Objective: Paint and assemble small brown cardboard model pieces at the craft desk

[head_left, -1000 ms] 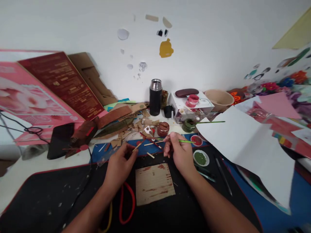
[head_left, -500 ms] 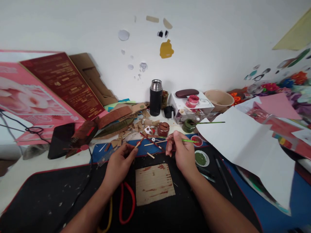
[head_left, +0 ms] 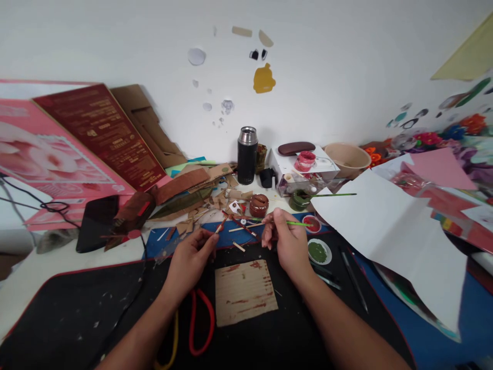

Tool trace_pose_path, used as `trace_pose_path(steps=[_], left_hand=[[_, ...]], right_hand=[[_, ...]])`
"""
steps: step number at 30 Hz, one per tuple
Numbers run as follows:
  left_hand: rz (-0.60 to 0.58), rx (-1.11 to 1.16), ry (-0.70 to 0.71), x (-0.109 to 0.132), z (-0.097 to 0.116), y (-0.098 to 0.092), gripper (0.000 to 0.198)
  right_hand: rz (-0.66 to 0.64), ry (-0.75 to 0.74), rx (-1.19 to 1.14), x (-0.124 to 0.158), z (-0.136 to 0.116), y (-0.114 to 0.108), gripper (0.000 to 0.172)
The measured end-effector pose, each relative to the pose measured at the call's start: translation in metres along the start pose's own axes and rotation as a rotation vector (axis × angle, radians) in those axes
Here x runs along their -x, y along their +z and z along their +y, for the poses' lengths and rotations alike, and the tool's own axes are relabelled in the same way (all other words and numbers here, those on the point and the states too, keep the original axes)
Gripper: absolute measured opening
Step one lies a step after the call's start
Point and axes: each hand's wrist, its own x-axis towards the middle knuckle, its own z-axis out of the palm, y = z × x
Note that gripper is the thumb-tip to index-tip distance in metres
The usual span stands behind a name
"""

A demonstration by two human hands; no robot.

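Observation:
My left hand (head_left: 190,258) pinches a thin wooden stick (head_left: 221,226) with a red-painted end, tip pointing up and right. My right hand (head_left: 287,242) is closed on a green-handled paintbrush (head_left: 296,223) that lies level, its end over a small cap of red paint (head_left: 311,224). Both hands hover above a black mat (head_left: 115,303). Just below them lies a piece of corrugated cardboard (head_left: 244,291) smeared with red. A cap of green paint (head_left: 318,251) sits right of my right hand.
Red-handled scissors (head_left: 200,321) lie under my left wrist. Cardboard scraps (head_left: 215,200), loose sticks, a brown jar (head_left: 258,204), a black flask (head_left: 247,155) and a clear box (head_left: 304,172) crowd the back. A large white sheet (head_left: 393,231) covers the right side. Boxes lean at left.
My left hand has tilted the stick upward so its red end points up and right. My right hand has shifted slightly, still holding the brush over the red paint.

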Motion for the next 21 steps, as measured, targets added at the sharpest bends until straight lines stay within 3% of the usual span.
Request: trace_pose_path(steps=[7,14,21], left_hand=[[0.032,-0.048,0.041,0.0005,-0.0014,0.0002,0.044],[0.023,-0.022,0.06,0.0004,-0.0029,-0.0002,0.045],[0.0,-0.043,0.053,-0.0001,-0.0016,-0.001,0.045]], right_hand=[[-0.076,-0.003,0.036,0.005,-0.0005,0.0043,0.057],[0.065,-0.011,-0.022,-0.0043,-0.0006,-0.0017,0.055],[-0.045,0.011,0.021,0.0023,-0.0007,0.0035,0.053]])
